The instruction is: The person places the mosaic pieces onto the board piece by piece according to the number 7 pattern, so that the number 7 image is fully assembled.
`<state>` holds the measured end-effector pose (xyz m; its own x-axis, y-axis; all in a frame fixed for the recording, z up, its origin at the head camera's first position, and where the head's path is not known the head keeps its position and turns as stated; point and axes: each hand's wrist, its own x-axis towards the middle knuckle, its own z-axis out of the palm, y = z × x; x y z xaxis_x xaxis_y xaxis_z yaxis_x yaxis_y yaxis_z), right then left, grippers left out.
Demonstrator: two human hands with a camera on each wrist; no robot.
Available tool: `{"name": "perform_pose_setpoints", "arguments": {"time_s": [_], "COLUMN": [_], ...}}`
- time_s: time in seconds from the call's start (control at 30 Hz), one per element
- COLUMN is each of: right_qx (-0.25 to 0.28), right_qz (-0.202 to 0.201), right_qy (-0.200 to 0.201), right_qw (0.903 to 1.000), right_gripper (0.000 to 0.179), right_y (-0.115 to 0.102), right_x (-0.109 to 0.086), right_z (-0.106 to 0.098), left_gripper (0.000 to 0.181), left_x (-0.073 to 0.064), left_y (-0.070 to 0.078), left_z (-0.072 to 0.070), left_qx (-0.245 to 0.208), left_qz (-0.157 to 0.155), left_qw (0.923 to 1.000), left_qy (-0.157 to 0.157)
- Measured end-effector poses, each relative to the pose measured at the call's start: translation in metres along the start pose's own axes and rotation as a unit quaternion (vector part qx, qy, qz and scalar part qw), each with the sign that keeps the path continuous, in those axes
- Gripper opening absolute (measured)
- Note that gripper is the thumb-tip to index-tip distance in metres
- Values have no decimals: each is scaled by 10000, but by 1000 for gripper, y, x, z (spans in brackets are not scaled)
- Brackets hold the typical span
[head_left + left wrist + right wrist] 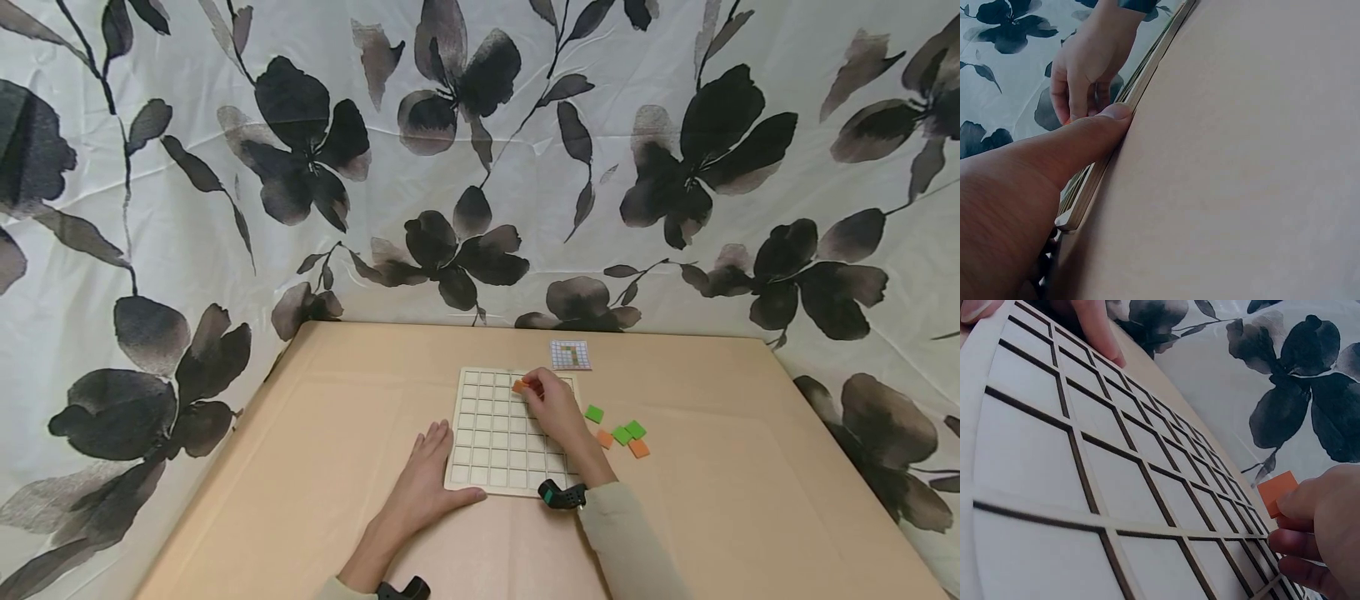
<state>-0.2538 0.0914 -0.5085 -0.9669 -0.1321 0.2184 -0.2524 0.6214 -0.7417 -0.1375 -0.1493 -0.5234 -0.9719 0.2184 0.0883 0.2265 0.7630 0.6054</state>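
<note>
A pale wooden grid board (pixel 491 437) with square recesses lies on the table. My right hand (pixel 553 407) is over its upper right part and pinches an orange square tile (pixel 1277 490) between thumb and fingers. The tile is close over the far rows of the grid. My left hand (pixel 429 475) rests along the board's left side, fingers spread, with the thumb (pixel 1100 128) on the near edge. Just right of the board lie green tiles (pixel 594 413) and orange tiles (pixel 638 448), partly beside my right forearm.
A small card (pixel 571 355) with a printed grid pattern lies beyond the board's upper right corner. The wooden table (pixel 360 375) ends at a floral cloth (pixel 525 167) hanging behind and at both sides. Dark bands with cameras (pixel 561 495) sit on the wrists.
</note>
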Motion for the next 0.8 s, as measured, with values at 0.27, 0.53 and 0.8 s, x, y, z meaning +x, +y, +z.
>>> {"name": "perform_pose_setpoints", "arguments": {"time_s": [0.27, 0.53, 0.8], "right_qx": [37, -39, -17], "right_qz": [18, 15, -25], "right_qy": [5, 75, 239], "right_qw": [10000, 10000, 9997], "right_gripper": [13, 12, 12], "right_y": [-1, 2, 0], "right_x": [1, 2, 2], "right_z": [9, 20, 24], "left_gripper": [115, 114, 115], "left_x": [0, 0, 0], "left_y": [1, 2, 3], "left_z": [0, 0, -2], "left_qx": [-16, -32, 11], "left_qz": [-32, -43, -57], "left_qw": [10000, 10000, 10000], "left_qy": [-10, 3, -32]}}
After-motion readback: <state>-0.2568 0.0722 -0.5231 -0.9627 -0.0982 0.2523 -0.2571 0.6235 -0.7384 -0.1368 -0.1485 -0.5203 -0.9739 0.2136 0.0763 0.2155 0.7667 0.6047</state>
